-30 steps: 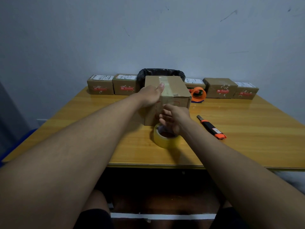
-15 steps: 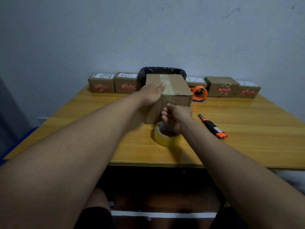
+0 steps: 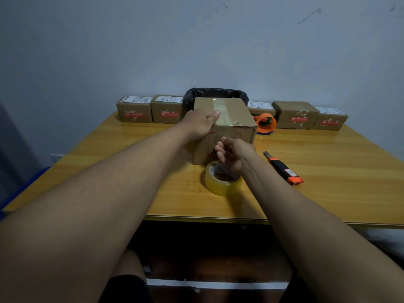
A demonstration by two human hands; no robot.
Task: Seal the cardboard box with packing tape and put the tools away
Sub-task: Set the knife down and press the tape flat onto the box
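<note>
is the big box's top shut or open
Shut. The cardboard box has its top flaps flat, a strip of clear tape runs over them, and the left hand grips its near corner.

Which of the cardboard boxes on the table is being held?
The large central box, with clear tape along its top: the left hand holds its top left edge. The smaller red-labelled boxes sit untouched in a row behind.

Tape roll [image 3: 220,186] before box [image 3: 231,110]; knife [image 3: 283,168] to right.
</note>
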